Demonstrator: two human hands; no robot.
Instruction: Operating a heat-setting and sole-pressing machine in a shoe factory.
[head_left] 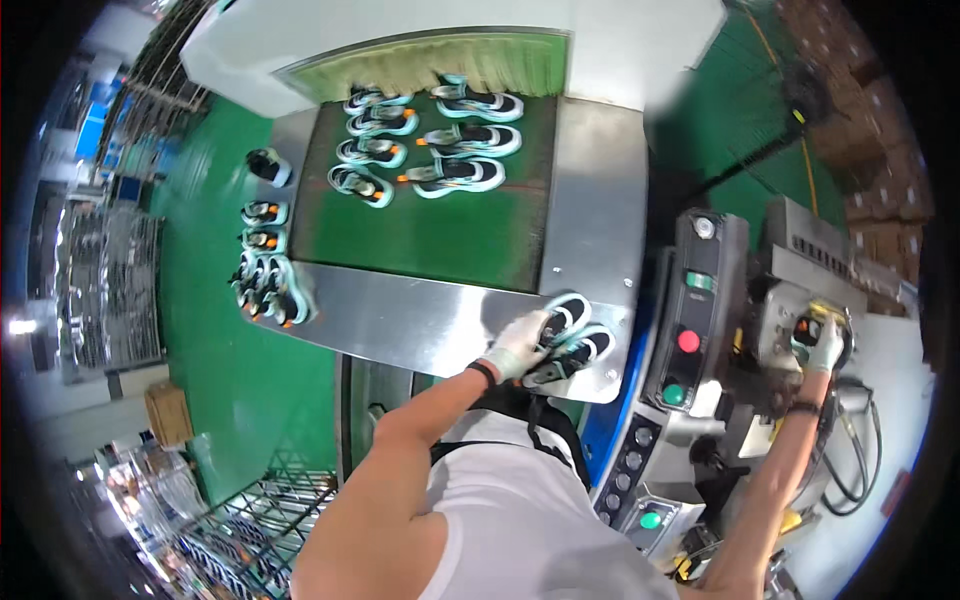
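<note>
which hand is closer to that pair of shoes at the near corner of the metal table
Left. The left hand rests on the pair of shoes, while the right hand is far off to the right, on a machine control.

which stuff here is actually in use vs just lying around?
In use: pair of shoes under left hand; machine knob under right hand; shoes on belt.
Lying about: shoes at the table edge, wire cart, cardboard box.
</note>
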